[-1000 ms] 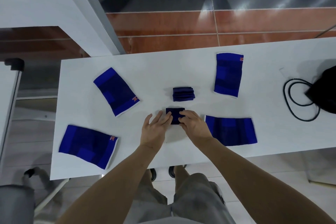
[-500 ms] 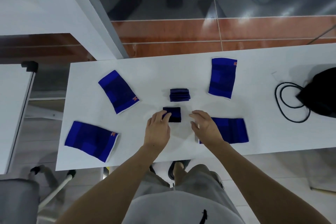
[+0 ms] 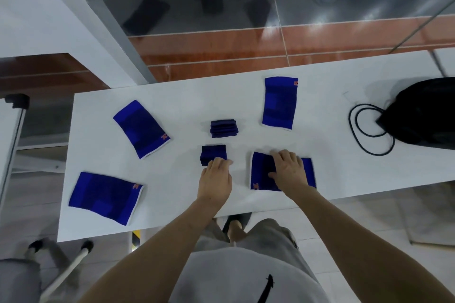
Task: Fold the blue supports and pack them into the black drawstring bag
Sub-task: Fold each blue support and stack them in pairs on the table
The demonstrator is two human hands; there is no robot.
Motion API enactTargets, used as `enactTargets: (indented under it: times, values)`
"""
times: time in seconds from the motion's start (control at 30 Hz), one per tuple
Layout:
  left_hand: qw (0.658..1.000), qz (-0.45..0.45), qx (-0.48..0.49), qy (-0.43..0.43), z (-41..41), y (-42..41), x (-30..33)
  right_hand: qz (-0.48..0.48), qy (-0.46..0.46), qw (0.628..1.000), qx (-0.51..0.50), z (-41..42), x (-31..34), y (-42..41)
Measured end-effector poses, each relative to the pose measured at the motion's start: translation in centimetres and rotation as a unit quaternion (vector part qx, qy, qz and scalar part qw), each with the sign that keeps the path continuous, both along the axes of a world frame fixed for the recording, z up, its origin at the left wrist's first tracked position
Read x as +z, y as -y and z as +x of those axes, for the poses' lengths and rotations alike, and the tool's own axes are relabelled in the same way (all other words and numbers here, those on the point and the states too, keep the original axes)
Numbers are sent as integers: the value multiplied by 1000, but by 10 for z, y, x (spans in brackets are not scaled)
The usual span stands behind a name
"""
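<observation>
Several blue supports lie on the white table (image 3: 184,96). Two are folded into small dark squares: one (image 3: 224,128) at the centre and one (image 3: 213,154) just in front of it. My left hand (image 3: 216,178) rests with its fingertips on the near edge of that nearer folded support. My right hand (image 3: 289,170) lies flat, fingers spread, on an unfolded support (image 3: 261,172) near the table's front edge. Three more flat supports lie at the left (image 3: 141,128), front left (image 3: 105,197) and back right (image 3: 280,102). The black drawstring bag (image 3: 423,110) sits at the far right.
The bag's black cord (image 3: 364,128) loops on the table left of the bag. The table's front edge runs just behind my wrists. A white table with a dark corner (image 3: 14,101) stands to the left, and a stool leg (image 3: 71,265) shows below.
My right hand left the small folded support and moved right onto the flat support near the front edge. My left hand stayed at the folded support. The camera view shifted slightly.
</observation>
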State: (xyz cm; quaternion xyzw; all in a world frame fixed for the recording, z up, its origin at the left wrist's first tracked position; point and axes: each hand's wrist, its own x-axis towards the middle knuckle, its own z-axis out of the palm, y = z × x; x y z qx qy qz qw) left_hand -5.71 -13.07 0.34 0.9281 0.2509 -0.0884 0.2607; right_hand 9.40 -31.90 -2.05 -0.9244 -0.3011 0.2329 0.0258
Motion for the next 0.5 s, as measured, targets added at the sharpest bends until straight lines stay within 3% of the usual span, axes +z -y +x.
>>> enactTargets:
  times: [0.17, 0.3, 0.37, 0.5]
  values:
    - [999, -41, 7, -7, 0, -1, 2, -37, 6, 999, -24, 0, 3, -9]
    - [995, -98, 29, -10, 3, -1, 10, 59, -73, 987, -129, -4, 13, -10]
    - [993, -117, 13, -1, 8, -1, 13, 105, -133, 966, -194, -4, 24, -11]
    - [990, -142, -8, 20, 24, 1, 22, 192, -168, 927, -277, -2, 49, -17]
